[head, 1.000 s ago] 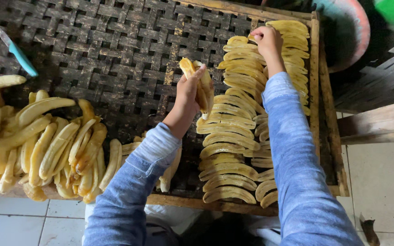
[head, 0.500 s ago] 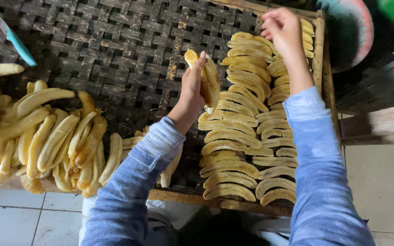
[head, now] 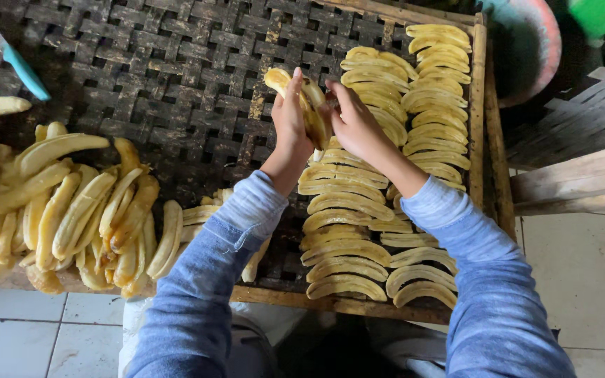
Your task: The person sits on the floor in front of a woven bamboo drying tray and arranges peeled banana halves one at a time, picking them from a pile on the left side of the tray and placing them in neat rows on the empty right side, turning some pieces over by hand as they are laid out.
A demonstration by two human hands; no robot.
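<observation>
Head view, looking down. Left hand (head: pixel 290 115) closed around a small stack of banana slices (head: pixel 307 101), grip firm with fingers wrapped on the near side, held above the woven tray (head: pixel 176 63). Right hand (head: pixel 356 122) touches the same stack from the other side, fingers lightly curled on it; whether it pinches a slice cannot be told. Both blue sleeves reach in from below. Beneath the hands, two rows of laid-out slices (head: pixel 358 210) run along the tray's right part, overlapping. Pile of peeled bananas (head: pixel 64 203) sits at the tray's left edge. A blue-handled knife (head: pixel 15 59) lies far left, well apart.
</observation>
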